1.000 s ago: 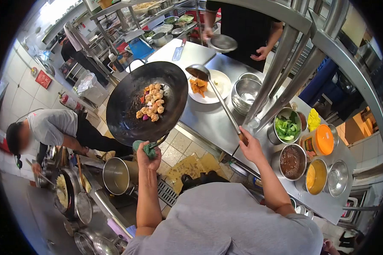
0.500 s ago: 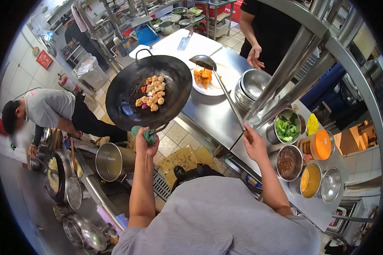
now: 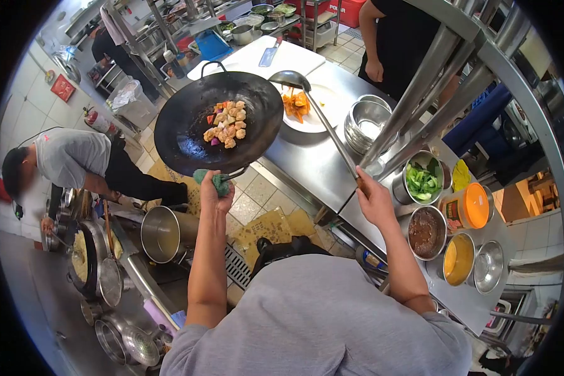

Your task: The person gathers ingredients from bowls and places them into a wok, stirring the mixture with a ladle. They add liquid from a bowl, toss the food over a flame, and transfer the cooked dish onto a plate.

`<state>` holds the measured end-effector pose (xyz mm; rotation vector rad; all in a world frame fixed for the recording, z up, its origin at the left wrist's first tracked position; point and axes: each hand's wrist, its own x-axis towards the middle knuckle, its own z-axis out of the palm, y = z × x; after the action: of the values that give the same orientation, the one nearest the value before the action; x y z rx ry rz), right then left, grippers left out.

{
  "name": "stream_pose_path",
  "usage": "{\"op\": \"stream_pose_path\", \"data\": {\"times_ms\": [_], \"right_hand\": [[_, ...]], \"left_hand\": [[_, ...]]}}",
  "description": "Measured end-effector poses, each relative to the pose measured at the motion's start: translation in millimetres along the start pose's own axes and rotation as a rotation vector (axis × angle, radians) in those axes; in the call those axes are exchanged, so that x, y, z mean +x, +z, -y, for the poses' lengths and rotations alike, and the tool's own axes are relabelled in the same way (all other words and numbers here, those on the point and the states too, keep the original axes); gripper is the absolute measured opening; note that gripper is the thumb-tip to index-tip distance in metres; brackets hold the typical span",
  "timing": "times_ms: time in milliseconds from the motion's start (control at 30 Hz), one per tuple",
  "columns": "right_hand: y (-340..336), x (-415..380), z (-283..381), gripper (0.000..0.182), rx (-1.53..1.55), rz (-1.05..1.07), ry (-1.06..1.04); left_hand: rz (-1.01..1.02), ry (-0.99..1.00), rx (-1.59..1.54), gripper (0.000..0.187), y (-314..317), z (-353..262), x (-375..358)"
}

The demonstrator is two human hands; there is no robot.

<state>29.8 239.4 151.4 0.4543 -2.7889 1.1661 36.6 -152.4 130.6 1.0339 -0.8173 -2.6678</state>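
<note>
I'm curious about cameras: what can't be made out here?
- Head view, near handle of the wok: partly hidden by left hand and green cloth.
- Head view, inside the tub: covered by orange lid.
- Head view, head of the nearer co-worker in black: cut off by top edge.

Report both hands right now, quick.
Left hand: closed on the wok's near handle, with a green cloth in its grip.
Right hand: closed around the ladle's handle.
</note>
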Motion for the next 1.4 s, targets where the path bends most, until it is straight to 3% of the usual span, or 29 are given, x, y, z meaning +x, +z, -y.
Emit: {"op": "stream_pose_path", "data": {"times_ms": [100,167,267,533,800,867,900,933,1000,1067,1133,1200,1267,1300,1367,1400], "right_hand": [[-2,-7,4,0.054,0.087,-0.075,0.015],[0,-10,-4,0.052,0.044,0.043,0.089],[1,-8,-11,0.053,0.061,0.036,0.132],[-7,-8,0,0.051,0.123,-0.056,0.028],[10,-6,-8,0.055,0.180,-0.018,0.142],[15,-9,-10,0.059,0.939,0.187,0.510],[14,-9,1,0.056,1.241,0.164,0.593],[11,-12,0,0.056,1.231,0.157,0.577],[11,-22,-8,0.049,1.780,0.465,0.627],[22,-42,-3,0.042,2.112,0.773,0.754],[39,-63,12,0.041,2.178,1.047,0.881],[52,-67,47,0.038,1.997,1.180,0.949],[70,-67,90,0.035,1.549,1.367,1.014],[80,-70,110,0.028,1.402,1.412,0.929],[105,-81,138,0.028,1.325,1.547,0.955],[116,-83,159,0.033,1.111,1.534,0.924]], "left_hand": [[-0.027,0.002,0.006,0.010,2,-2,-9],[-0.019,-0.045,-0.016,0.010,-2,-4,-5],[0.018,-0.040,-0.029,0.010,-16,-4,2],[-0.041,-0.073,-0.127,0.011,-30,5,-25],[-0.073,-0.125,-0.270,0.014,-78,20,-93],[-0.051,-0.136,-0.339,0.014,-107,26,-115],[-0.044,-0.087,-0.342,0.012,-110,29,-136],[-0.037,-0.035,-0.349,0.011,-113,30,-160],[-0.048,0.041,-0.429,0.011,-141,37,-193],[-0.066,-0.012,-0.558,0.015,-158,38,-241],[0.096,-0.011,-0.582,0.023,-180,37,-288],[-0.098,0.071,-0.713,0.026,-220,44,-331],[-0.198,0.183,-0.726,0.026,-242,50,-370],[-0.291,0.279,-0.720,0.025,-254,52,-393],[-0.343,0.368,-0.567,0.022,-310,72,-420],[-0.443,0.556,-0.622,0.015,-300,69,-429]]}}
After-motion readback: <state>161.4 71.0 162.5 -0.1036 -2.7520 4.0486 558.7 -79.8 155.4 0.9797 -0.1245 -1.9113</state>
